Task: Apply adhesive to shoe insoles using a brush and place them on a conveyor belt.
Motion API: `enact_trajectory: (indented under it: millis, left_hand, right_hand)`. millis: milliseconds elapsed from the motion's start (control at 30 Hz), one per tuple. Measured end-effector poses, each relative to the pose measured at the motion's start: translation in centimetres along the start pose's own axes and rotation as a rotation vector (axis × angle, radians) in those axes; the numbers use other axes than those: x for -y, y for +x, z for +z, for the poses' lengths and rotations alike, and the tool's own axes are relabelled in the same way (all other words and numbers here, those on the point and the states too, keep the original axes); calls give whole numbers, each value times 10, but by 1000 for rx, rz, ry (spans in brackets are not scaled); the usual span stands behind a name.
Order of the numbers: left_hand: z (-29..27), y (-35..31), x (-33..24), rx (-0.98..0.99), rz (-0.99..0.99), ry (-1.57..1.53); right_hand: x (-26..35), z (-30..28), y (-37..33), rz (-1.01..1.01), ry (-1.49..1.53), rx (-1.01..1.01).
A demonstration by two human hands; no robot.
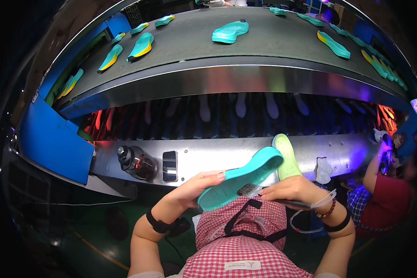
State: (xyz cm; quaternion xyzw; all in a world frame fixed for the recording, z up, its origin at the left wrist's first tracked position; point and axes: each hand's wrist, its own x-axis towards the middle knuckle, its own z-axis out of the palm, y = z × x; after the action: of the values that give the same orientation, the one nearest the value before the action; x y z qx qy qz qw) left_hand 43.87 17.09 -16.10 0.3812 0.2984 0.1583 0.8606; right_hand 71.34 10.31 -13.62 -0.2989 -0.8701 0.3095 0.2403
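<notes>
My left hand (200, 185) grips a teal shoe sole (238, 178) by its near left edge, fingers closed. The sole is tilted in front of my checked apron, its hollow inner side facing up. In my right hand (292, 189) is a brush (249, 189) with short dark bristles; its head lies at the sole's inner surface, near the lower edge. Whether the bristles touch the sole I cannot tell. Fingers hide most of the brush's handle. Just beyond my right hand, a pale green sole (287, 155) rests on the metal ledge, partly covered by the teal one.
On the metal ledge (204, 150) stand a dark bottle (141, 163), a phone (170, 166) and a crumpled white piece (323, 170). Above runs a conveyor belt (185, 41) carrying several teal soles (230, 32). More soles hang in the dark gap below it. A co-worker (387, 199) sits at right.
</notes>
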Motion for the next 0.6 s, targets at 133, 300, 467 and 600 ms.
enact_trajectory:
  millis: [133,300,467,600]
  left_hand:
    - [-20,2,9,-35,32,-125]
    - [-5,26,30,45,96,-379]
    - [-5,39,40,32,189,-489]
    - [-6,46,46,1,258,-538]
  right_hand:
    - [3,16,-7,144,-18,62]
    - [8,48,15,236,569,-334]
    - [-4,73,24,221,231,-643]
    - [-14,81,28,193,-129,-809]
